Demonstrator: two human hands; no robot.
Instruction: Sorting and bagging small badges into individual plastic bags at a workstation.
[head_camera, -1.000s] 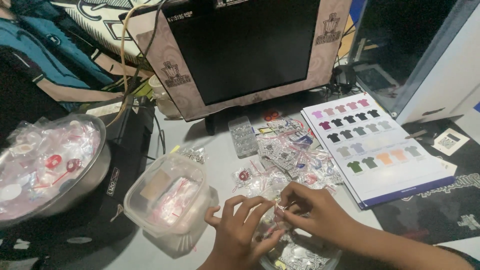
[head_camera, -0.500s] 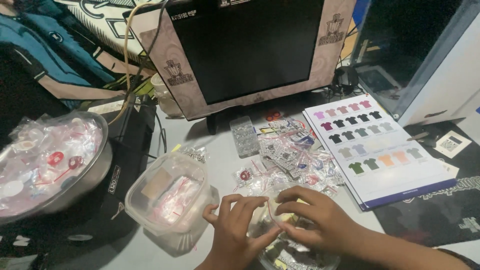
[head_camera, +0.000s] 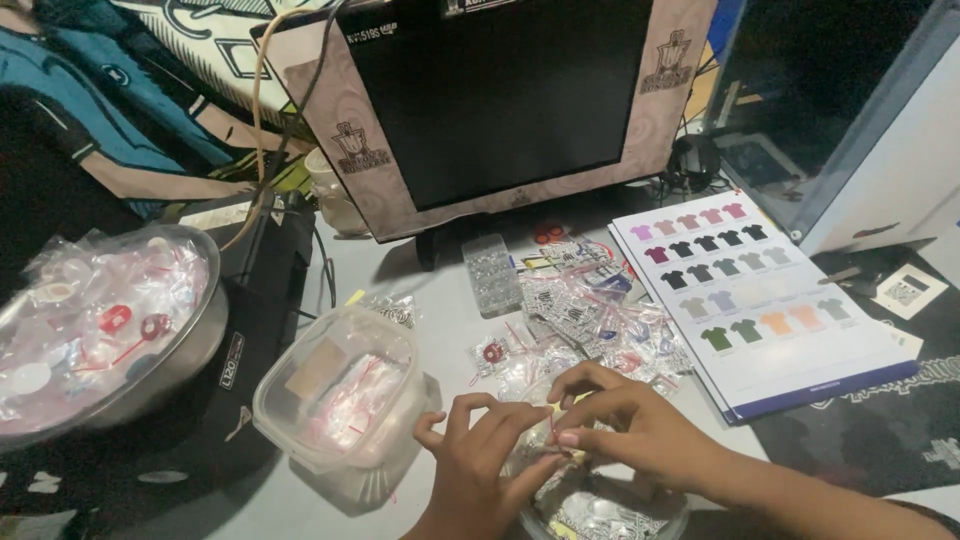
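Note:
My left hand (head_camera: 478, 462) and my right hand (head_camera: 618, 425) meet at the bottom centre, fingertips pinched together on a small clear plastic packet (head_camera: 553, 440). Under them stands a round bowl (head_camera: 610, 515) holding more small packets. A clear plastic tub (head_camera: 340, 395) with packets inside stands just left of my left hand. A scattered heap of small packaged items (head_camera: 590, 310) lies on the grey table beyond my hands.
A metal bowl (head_camera: 195, 340) full of bagged items sits at the left on a black box (head_camera: 255, 330). A monitor (head_camera: 500, 100) stands at the back. A colour chart of shirts (head_camera: 760, 300) lies to the right, and a clear ridged strip (head_camera: 490, 272) lies by the monitor foot.
My hands have shifted slightly down and closer over the round bowl, still working the small packet. The view has moved a little; nothing else on the table moved.

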